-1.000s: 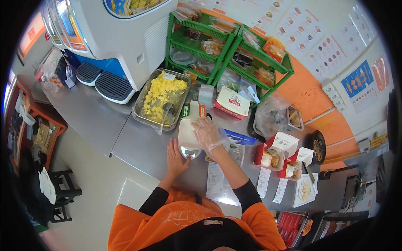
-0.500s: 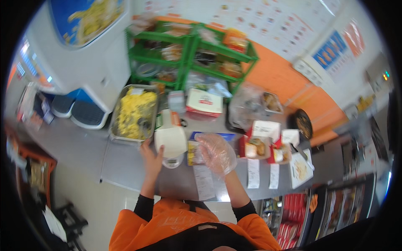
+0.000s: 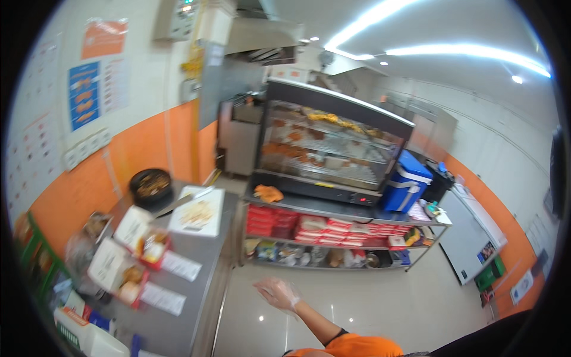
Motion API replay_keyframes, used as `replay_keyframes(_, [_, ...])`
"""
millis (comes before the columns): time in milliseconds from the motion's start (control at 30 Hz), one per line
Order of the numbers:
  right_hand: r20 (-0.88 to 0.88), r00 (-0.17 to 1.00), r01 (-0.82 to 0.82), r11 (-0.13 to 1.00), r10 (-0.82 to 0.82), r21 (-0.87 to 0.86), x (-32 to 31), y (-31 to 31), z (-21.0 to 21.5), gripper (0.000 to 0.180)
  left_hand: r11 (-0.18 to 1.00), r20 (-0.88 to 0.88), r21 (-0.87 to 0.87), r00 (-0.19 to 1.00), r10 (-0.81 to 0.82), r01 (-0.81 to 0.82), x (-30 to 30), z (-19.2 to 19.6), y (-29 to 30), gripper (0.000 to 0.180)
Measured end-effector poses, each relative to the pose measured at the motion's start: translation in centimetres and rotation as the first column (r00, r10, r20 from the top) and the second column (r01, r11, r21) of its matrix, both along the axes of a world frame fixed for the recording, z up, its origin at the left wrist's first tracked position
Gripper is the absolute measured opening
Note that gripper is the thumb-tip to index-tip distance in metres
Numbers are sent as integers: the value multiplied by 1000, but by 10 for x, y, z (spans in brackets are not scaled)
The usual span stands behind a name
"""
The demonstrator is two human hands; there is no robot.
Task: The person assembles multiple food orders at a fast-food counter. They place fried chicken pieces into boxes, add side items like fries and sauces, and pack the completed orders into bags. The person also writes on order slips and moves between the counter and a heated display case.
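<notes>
Head view: gloved right hand [image 3: 278, 293] over floor [image 3: 253, 321], grip loosely spread and empty, left hand out of frame; open food boxes [image 3: 119, 275] sit on bench [image 3: 205, 250], where a low swing could sweep off paper slips [image 3: 181, 266].

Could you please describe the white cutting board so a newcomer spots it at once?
Find the long grey steel counter at the picture's left and follow it to its far end. There, just right of the round black pan, lies the white rectangular board. Unlike the open red-and-white cardboard boxes nearer, it bears pale chopped food and a grey-bladed knife.
</notes>
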State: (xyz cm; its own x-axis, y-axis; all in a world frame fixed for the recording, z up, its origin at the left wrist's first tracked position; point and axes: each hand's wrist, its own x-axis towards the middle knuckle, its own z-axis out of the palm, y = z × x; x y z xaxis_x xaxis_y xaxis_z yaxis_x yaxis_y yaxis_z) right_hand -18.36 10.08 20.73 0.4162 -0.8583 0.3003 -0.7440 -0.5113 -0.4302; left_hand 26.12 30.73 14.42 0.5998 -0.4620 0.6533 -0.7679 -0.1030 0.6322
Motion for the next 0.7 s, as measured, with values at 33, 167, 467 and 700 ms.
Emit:
replay_keyframes(33, [-9, 995, 99, 994, -99, 37, -52, 4, -21, 23, 989, -22, 14, 989, -146, 147, -44, 10, -30, 49])
replay_keyframes(167, [50, 948, 296, 927, -315, 231, -236, 25, -62, 27, 732, -188, 103, 735, -651, 674, -226, 30, -121, 51])
replay_keyframes(467, [238, 710, 515, 719, -663, 467, -489, -34, -8, 36, -273, -588, 145, -139, -797, 951, -535, 50, -224, 57])
replay_keyframes(700, [436, 577, 745, 664, -691, 66, -649, -207, 38, 46, -576, -647, 209, -330, -688, 790, -645, 37, -334, 62])
